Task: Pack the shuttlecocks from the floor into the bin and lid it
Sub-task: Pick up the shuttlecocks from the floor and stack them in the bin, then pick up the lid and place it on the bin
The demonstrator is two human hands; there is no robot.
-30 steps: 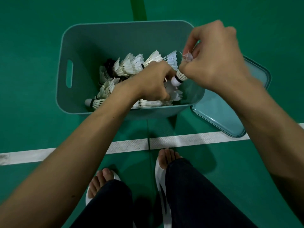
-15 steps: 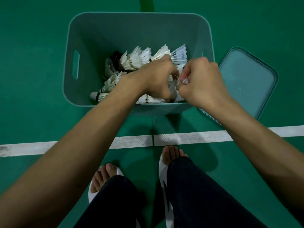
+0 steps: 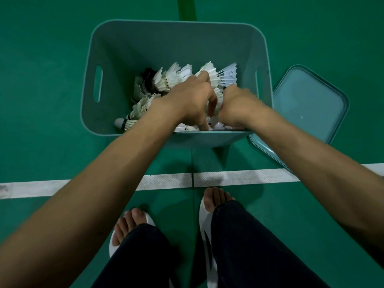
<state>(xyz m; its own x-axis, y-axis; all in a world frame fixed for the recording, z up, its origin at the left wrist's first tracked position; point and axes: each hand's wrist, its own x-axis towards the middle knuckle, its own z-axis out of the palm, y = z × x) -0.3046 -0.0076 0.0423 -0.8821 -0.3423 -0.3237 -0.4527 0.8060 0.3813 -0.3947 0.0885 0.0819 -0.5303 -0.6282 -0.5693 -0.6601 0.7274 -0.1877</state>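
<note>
Two hands, left (image 3: 191, 100) and right (image 3: 239, 107), sit side by side in the bin (image 3: 166, 42) on the green floor (image 3: 41, 100), knuckles up among the shuttlecocks (image 3: 178, 76) heaped toward its near wall. Most fingertips are buried in feathers. It cannot be told whether either hand grips a shuttlecock or merely presses on the pile. The near rim hides the heap's front edge. The bin's far half stands open. The lid (image 3: 307, 104) lies flat just right of the bin, its near corner behind the right forearm.
</note>
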